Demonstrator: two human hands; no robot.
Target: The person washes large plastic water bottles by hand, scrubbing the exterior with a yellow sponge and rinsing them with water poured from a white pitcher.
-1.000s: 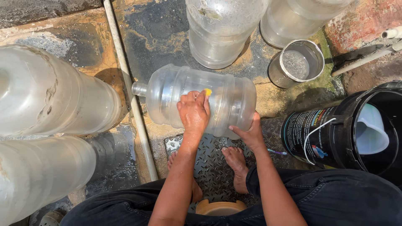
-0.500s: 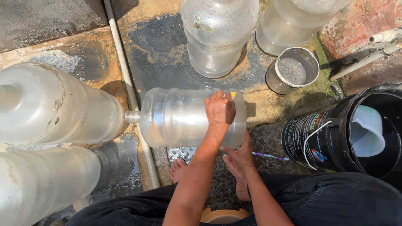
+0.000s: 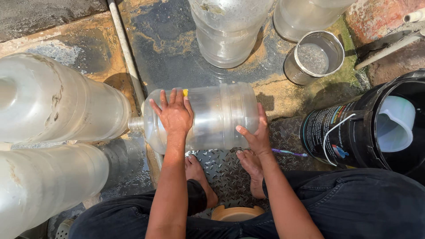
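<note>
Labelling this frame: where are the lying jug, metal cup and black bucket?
lying jug [image 3: 217,117], head view, clear side wall.
metal cup [image 3: 295,71], head view, outer wall.
black bucket [image 3: 330,135], head view, printed side.

You are looking down at wet, stained concrete floor [image 3: 168,48] in hard sunlight, crossed by a thin pipe [image 3: 126,51], with diamond-patterned metal plate [image 3: 223,166] underfoot.

Left hand [image 3: 175,114] at frame centre-left, palm down, fingers spread flat, forearm running straight up from lower edge. Right hand [image 3: 256,135] at centre-right, palm turned inward, fingers extended, forearm angled from lower right. Bare feet below centre.
</note>
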